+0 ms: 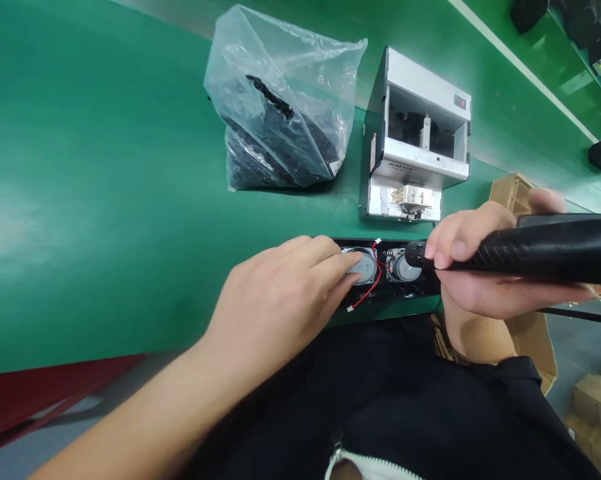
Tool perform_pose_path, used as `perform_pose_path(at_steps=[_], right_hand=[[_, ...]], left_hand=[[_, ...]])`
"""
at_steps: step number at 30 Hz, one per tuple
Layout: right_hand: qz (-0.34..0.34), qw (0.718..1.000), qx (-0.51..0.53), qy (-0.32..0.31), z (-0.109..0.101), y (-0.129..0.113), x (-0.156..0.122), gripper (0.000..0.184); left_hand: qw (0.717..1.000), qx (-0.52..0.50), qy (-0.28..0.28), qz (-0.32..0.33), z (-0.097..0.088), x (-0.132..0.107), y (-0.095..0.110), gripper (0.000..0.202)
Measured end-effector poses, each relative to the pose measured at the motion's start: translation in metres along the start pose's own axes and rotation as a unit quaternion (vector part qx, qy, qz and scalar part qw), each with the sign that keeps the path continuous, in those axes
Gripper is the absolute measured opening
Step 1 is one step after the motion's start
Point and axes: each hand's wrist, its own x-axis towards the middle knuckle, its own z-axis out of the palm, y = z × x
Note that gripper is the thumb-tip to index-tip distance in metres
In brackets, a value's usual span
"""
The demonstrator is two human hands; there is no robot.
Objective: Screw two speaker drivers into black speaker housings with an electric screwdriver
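My left hand (280,300) lies flat with its fingertips on the left round speaker driver (363,267), which sits in a long black speaker housing (385,288). A thin red wire (373,292) loops past that driver and down the housing. My right hand (473,267) grips a black electric screwdriver (530,250), held level. The screwdriver's nose touches or nearly touches the edge of the second driver (404,268). My fingers hide the housing's right end.
A clear plastic bag (275,113) of black parts and a metal screw feeder (415,140) stand on the green bench mat (105,200). Cardboard pieces (533,340) lie beyond the bench's right side, and stacked cartons (595,413) sit on the floor.
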Motion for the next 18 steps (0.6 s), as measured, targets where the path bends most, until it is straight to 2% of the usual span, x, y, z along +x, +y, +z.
perform_pose_path(at_steps=[5, 9, 14, 18], right_hand=[[-0.024, 0.999, -0.023, -0.016, 0.000, 0.029, 0.002, 0.055], [-0.003, 0.996, -0.083, 0.017, 0.006, 0.034, 0.002, 0.067], [0.038, 0.990, -0.135, 0.002, 0.005, 0.031, 0.001, 0.074], [0.027, 0.995, -0.098, -0.012, 0.003, 0.033, 0.000, 0.064]], left_hand=[[0.998, 0.007, -0.069, 0.010, -0.003, 0.000, -0.004, 0.024], [0.992, 0.005, -0.118, 0.036, 0.001, 0.003, -0.007, 0.017], [0.993, -0.031, -0.115, 0.020, 0.007, 0.001, -0.011, 0.024], [0.994, -0.045, -0.103, 0.005, 0.008, -0.001, -0.010, 0.028]])
